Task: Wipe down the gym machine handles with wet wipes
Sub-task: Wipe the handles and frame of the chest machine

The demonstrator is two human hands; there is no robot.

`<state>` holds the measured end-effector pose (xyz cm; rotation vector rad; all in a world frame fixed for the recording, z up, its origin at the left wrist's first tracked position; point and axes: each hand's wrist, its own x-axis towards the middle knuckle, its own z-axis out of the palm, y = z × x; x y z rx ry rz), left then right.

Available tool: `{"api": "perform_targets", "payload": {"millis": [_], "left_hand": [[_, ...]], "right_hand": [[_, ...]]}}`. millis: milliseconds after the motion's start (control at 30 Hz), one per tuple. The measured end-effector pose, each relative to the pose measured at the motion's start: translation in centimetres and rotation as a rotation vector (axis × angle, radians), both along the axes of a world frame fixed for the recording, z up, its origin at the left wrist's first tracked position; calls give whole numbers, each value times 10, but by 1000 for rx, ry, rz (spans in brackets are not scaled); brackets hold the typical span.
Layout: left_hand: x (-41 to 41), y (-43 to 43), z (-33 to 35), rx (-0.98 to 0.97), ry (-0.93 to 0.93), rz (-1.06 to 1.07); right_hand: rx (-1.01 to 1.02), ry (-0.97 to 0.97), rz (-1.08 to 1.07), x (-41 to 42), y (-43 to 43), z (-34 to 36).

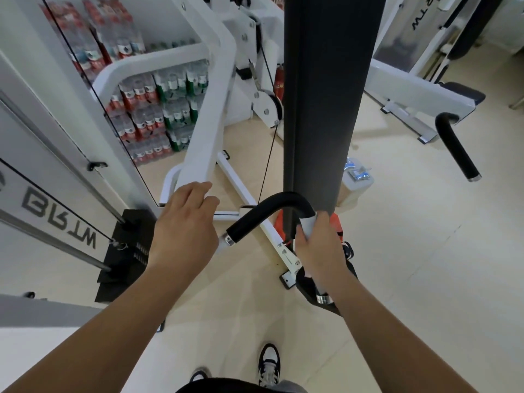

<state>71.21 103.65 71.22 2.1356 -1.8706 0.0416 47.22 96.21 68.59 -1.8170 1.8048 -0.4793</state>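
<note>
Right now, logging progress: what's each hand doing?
Left hand: open, fingers relaxed.
Right hand: closed on the wet wipe around the black handle.

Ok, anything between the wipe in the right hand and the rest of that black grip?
Nothing visible. The right hand holds the wet wipe against the black handle, which runs bare round the bend to the chrome collar. The left hand sits past that collar, off the grip.

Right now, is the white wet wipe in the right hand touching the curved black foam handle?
Touching. The head view shows the white wet wipe wrapped round the curved black foam handle, gripped there by the right hand.
</note>
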Motion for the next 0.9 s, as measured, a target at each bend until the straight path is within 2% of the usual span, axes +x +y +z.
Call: {"api": "perform_targets", "payload": {"millis": [100, 267, 333, 400, 467, 567, 667, 767, 833, 900], "left_hand": [[0, 0, 0, -7, -5, 2], [2, -1, 0, 18, -1, 16], [3, -1, -1, 20, -5, 14], [4, -1, -1, 10, -4, 15], [4, 0, -1, -5, 8, 22], [2, 2, -2, -11, 15, 35], [2, 3, -4, -41, -22, -15], [-5, 12, -6, -133, -44, -144], [-27, 28, -8, -207, 45, -251], [-61, 49, -11, -195, 164, -382]], "right_hand": [[-16, 59, 111, 22, -43, 17], [-68, 440, 642, 49, -79, 40], [-109, 465, 695, 50, -78, 41], [-127, 390, 581, 48, -73, 38], [-120, 290, 361, 43, -63, 31], [-24, 39, 44, 29, -41, 17], [64, -144, -107, 13, -13, 0], [102, -160, -175, -4, 19, -15], [96, -146, -195, -15, 40, -21], [116, -135, -214, -23, 57, -25]]}}
